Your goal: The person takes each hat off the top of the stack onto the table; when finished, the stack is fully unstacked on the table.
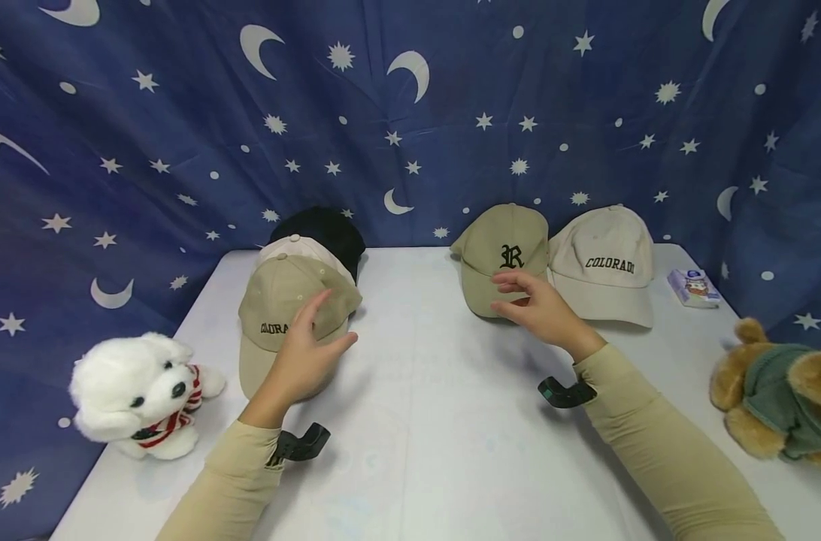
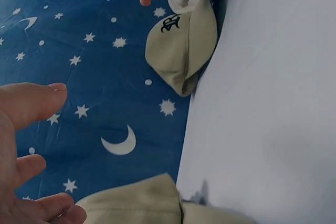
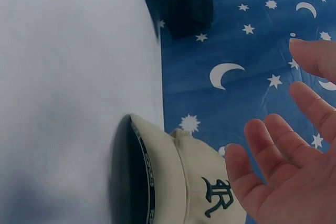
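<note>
My left hand [image 1: 307, 359], fingers spread and holding nothing, hovers over a khaki cap [image 1: 275, 300] lettered in black, partly covered by the hand. Behind that cap, a pale cap [image 1: 295, 245] and a black cap [image 1: 329, 229] overlap in a row at the back left. My right hand [image 1: 542, 308], its fingers loosely bent and apart, is in front of a khaki cap [image 1: 501, 233] with a black R. Right beside this one stands a cream cap [image 1: 603, 252] reading COLORADO. In the right wrist view the bare palm shows near the R cap [image 3: 202, 174].
A white plush dog [image 1: 133, 391] with a striped scarf sits at the left edge of the white table [image 1: 410, 421]. To the right are a brown plush toy [image 1: 783, 398] in a green garment and a small purple pack [image 1: 693, 288]. A starry blue curtain [image 1: 451, 90] hangs behind.
</note>
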`<state>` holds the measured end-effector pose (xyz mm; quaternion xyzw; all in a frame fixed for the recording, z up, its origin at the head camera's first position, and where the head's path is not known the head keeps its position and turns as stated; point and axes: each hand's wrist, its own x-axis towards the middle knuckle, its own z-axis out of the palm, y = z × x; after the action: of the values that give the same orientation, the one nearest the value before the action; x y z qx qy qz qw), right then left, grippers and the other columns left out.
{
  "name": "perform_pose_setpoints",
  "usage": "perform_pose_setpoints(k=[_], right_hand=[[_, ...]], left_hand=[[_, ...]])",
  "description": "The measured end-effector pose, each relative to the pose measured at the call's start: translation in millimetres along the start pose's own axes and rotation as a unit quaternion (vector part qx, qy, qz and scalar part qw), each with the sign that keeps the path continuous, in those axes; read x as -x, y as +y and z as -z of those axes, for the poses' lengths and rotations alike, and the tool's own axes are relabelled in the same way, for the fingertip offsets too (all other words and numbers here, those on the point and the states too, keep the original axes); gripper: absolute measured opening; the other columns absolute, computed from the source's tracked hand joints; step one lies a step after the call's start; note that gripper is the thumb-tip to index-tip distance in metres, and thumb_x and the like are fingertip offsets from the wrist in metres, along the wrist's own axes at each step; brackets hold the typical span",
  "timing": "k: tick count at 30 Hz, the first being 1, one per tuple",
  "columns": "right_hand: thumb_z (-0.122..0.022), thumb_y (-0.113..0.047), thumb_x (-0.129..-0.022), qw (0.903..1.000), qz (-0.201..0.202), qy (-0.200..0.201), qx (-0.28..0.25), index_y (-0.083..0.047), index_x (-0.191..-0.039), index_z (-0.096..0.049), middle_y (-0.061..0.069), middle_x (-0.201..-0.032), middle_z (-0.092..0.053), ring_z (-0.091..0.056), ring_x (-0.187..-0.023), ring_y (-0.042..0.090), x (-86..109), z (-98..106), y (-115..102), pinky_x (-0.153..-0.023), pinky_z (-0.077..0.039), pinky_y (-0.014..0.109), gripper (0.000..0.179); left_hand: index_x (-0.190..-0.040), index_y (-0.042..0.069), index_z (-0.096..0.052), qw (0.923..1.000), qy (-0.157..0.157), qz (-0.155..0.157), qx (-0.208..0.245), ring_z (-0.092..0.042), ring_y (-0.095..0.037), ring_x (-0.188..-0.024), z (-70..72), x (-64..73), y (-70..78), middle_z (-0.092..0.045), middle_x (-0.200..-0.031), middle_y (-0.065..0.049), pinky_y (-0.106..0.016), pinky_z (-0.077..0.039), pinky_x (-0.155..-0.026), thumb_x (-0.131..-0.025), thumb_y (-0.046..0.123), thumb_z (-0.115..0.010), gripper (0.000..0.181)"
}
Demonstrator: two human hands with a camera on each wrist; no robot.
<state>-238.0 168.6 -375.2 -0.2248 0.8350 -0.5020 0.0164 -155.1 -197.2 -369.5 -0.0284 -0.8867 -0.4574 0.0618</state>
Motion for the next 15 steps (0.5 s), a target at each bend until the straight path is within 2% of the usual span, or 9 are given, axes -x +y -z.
perform_pose_setpoints(k=[9, 15], right_hand=[[-0.07, -0.006, -0.093, 0.9996, 0.005, -0.014, -0.023, 0.007, -0.132, -0.056, 0.019, -0.14, -0.05, -0.051, -0.126, 0.039, -7.4, -14.1, -0.5, -0.099, -0.045, 0.051, 0.043], [-0.071, -0.007, -0.091, 0.9994, 0.009, -0.022, -0.027, 0.004, -0.132, -0.058, 0.018, -0.137, -0.053, -0.052, -0.124, 0.037, -14.7, -27.0, -4.9, -0.098, -0.047, 0.049, 0.044]], left_hand=[[-0.153, 0.0, -0.033, 0.9995, 0.028, -0.012, -0.006, -0.032, -0.038, -0.141, 16.9, 10.2, -9.7, -0.033, -0.155, -0.022, -0.053, -0.031, -0.112, -0.09, 0.013, -0.075, 0.077], [-0.153, 0.002, -0.033, 0.9989, 0.044, 0.017, -0.004, -0.029, -0.038, -0.143, 27.1, 18.1, -17.6, -0.03, -0.156, -0.022, -0.053, -0.027, -0.115, -0.091, 0.013, -0.074, 0.076]])
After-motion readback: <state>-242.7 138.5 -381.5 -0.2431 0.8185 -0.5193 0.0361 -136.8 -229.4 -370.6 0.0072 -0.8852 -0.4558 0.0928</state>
